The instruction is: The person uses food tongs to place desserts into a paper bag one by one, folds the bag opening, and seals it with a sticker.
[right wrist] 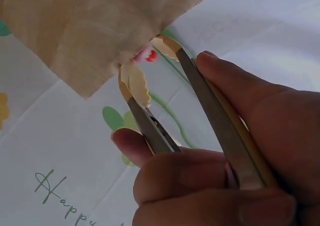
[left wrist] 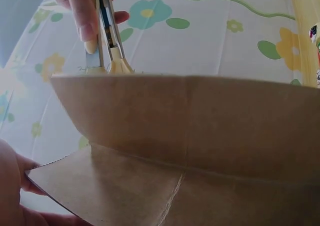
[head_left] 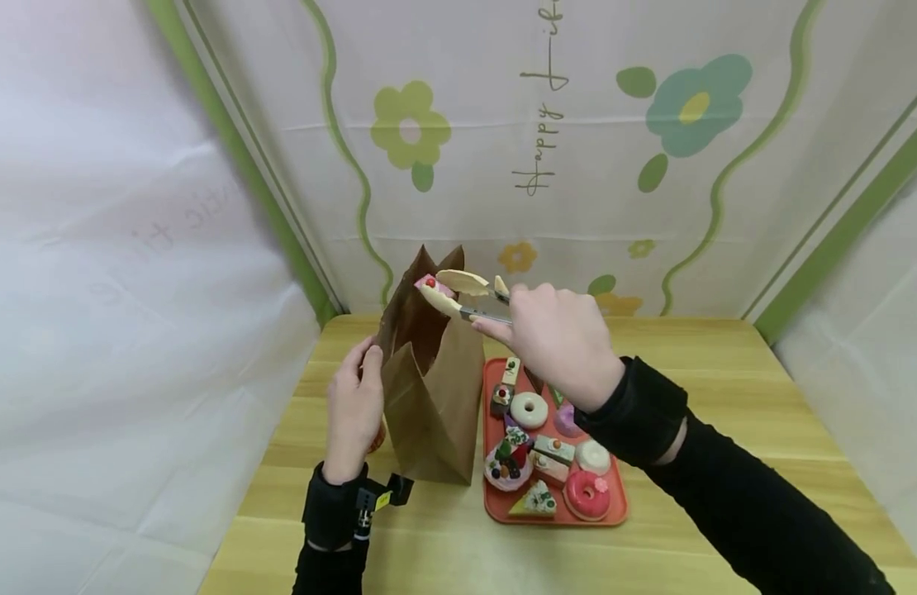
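Note:
My left hand point(head_left: 354, 405) pinches the left edge of the mouth of a brown paper bag point(head_left: 439, 421), which stands upright on the table. In my right hand point(head_left: 566, 343) are metal tongs point(head_left: 487, 316) with cream-coloured tips. Between those tips, at the bag's mouth, is a small pink cake piece point(head_left: 446, 290) with a red cherry-like topping. The right wrist view shows the cake point(right wrist: 141, 53) partly hidden behind the bag's jagged rim, and the tong tips standing apart. From the left wrist, the bag wall point(left wrist: 140, 110) hides the cake and the ends of the tongs.
Right of the bag lies a red tray point(head_left: 491, 506) with several toy-like pastries, among them a white donut point(head_left: 529, 410), a pink donut point(head_left: 586, 495) and a cake slice point(head_left: 536, 501). Something round and brownish point(head_left: 377, 438) shows partly behind the bag's left side. A flowered cloth point(head_left: 458, 190) hangs behind the table.

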A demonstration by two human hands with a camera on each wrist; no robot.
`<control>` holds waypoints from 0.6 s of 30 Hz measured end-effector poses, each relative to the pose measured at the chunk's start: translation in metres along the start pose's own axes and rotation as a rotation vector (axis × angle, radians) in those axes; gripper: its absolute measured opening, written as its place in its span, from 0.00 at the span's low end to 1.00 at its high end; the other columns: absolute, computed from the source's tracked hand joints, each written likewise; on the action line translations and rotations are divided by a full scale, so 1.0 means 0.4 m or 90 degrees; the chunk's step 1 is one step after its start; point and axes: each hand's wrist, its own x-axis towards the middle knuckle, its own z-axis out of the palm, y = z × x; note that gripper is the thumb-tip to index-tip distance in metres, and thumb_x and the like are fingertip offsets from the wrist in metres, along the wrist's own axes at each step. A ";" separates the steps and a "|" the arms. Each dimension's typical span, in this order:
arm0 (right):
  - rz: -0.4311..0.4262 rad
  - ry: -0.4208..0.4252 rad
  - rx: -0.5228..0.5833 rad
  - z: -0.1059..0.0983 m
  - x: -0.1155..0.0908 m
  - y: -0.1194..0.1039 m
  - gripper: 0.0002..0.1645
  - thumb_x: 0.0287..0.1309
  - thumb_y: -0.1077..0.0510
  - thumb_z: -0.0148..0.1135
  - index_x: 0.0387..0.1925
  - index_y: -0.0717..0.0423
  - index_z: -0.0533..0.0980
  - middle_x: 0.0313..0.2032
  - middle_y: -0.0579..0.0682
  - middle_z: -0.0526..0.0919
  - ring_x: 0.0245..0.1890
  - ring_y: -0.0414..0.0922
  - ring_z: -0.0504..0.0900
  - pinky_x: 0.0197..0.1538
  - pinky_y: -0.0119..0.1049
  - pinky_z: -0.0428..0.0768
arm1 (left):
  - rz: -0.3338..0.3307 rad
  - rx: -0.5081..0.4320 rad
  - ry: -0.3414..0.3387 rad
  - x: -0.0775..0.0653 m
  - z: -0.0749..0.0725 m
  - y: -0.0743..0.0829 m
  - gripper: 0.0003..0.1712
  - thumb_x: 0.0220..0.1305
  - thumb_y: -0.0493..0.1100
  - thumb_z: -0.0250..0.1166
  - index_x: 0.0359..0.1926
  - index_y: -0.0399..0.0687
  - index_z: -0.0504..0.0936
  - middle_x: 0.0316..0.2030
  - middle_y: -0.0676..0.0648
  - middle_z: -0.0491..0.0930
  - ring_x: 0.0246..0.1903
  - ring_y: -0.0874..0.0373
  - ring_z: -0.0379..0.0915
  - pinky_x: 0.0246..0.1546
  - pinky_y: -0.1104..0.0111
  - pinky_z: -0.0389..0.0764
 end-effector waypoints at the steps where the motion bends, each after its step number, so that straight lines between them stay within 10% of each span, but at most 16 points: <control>1: 0.002 -0.008 0.003 -0.001 0.002 0.001 0.38 0.58 0.33 0.63 0.11 0.53 0.58 0.10 0.44 0.51 0.07 0.44 0.57 0.16 0.35 0.48 | 0.001 0.002 0.000 0.000 0.001 -0.002 0.29 0.77 0.54 0.47 0.69 0.43 0.68 0.65 0.41 0.69 0.62 0.46 0.66 0.59 0.52 0.66; 10: 0.205 -0.164 0.166 -0.012 -0.058 0.047 0.43 0.59 0.21 0.46 0.38 0.58 0.75 0.16 0.49 0.68 0.13 0.46 0.68 0.15 0.39 0.61 | 0.005 -0.003 -0.018 -0.010 0.002 -0.017 0.30 0.77 0.56 0.47 0.68 0.42 0.69 0.65 0.39 0.69 0.63 0.45 0.65 0.60 0.50 0.65; 18: 0.385 -0.124 0.317 0.052 -0.253 0.152 0.36 0.64 0.27 0.50 0.43 0.57 0.74 0.22 0.51 0.73 0.17 0.46 0.69 0.21 0.40 0.63 | 0.012 0.011 -0.026 -0.007 -0.004 -0.016 0.32 0.76 0.58 0.46 0.67 0.41 0.70 0.63 0.39 0.71 0.62 0.44 0.66 0.60 0.51 0.65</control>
